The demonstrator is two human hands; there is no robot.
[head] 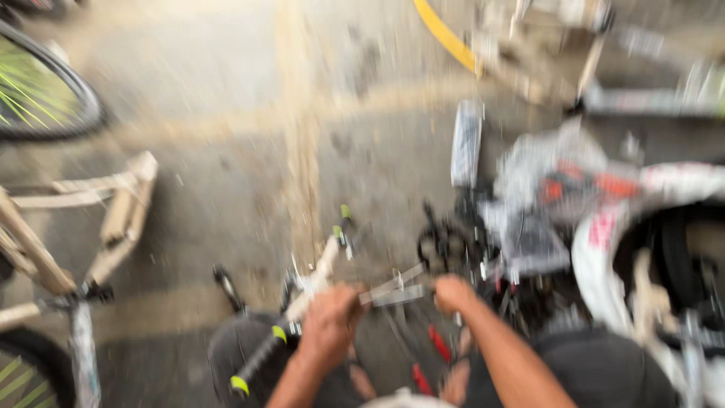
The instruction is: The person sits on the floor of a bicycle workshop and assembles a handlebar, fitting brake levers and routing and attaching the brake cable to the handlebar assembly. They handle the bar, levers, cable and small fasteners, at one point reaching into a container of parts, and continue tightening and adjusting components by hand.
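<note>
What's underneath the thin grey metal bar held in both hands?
Under the thin grey metal bar, blurred red-handled tools lie on the concrete floor. The left hand and right hand cover its ends.

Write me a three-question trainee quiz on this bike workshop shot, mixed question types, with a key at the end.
1. True or false: the left hand and the right hand are both on the pale metal part stretched between them.
2. Which colour are the bands on the black handlebar grip below the left hand? A red, B lime green, C blue.
3. Fill in: the bicycle wheel with green spokes lies at the top ____ of the view.

Key: 1 true; 2 B; 3 left. The picture is blurred, so the exact kind of metal part cannot be told.
</note>
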